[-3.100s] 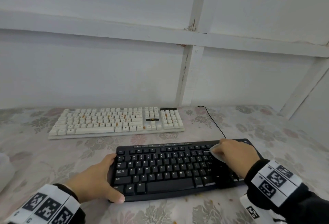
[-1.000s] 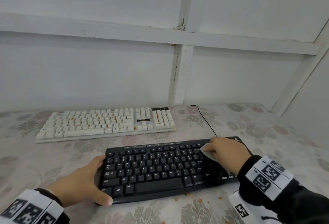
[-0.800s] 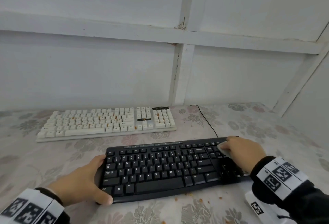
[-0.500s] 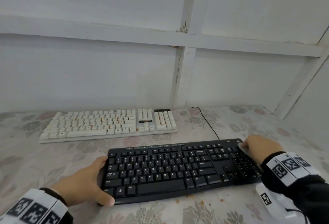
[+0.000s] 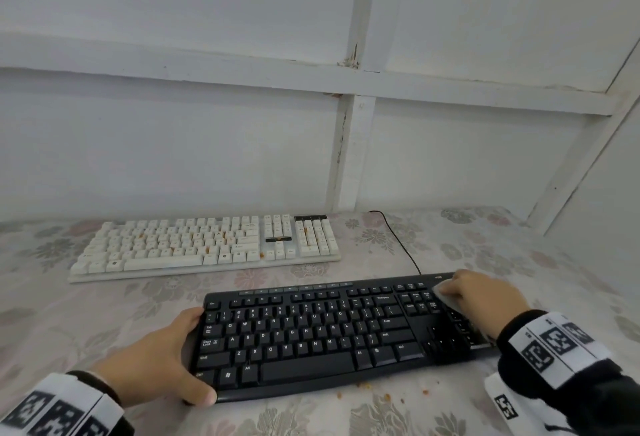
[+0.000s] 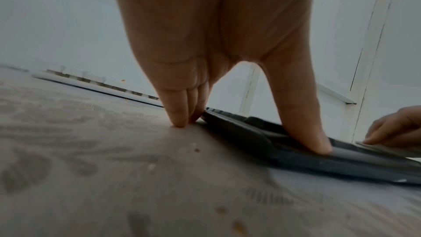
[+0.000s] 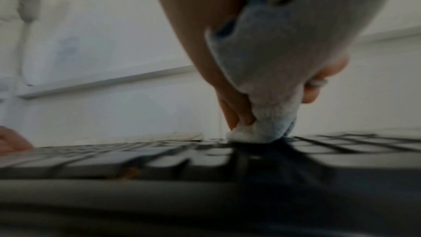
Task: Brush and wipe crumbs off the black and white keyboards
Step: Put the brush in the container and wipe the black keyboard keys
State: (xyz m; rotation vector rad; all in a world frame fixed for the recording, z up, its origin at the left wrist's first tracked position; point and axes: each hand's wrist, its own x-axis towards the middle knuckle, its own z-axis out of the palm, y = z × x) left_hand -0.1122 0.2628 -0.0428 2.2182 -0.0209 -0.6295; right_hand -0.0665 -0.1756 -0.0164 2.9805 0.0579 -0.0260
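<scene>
The black keyboard [image 5: 311, 331] lies near me on the flowered tablecloth. My left hand [image 5: 187, 356] grips its left end, thumb along the front edge [image 6: 318, 143] and fingertips [image 6: 180, 120] down on the cloth beside it. My right hand [image 5: 485, 300] holds a bunched white cloth [image 5: 445, 297] and presses it onto the keys at the top of the number pad; the cloth [image 7: 268, 96] touches the keys in the right wrist view. The white keyboard [image 5: 207, 245] lies farther back with orange crumbs among its keys.
Orange crumbs [image 5: 384, 396] are scattered on the tablecloth in front of the black keyboard's right half. A black cable [image 5: 398, 238] runs from the wall to the black keyboard's back edge. A white panelled wall stands right behind the table.
My right hand swept the cloth from the keyboard's middle-right to its right end, then came back slightly left onto the number pad. My left hand kept its hold.
</scene>
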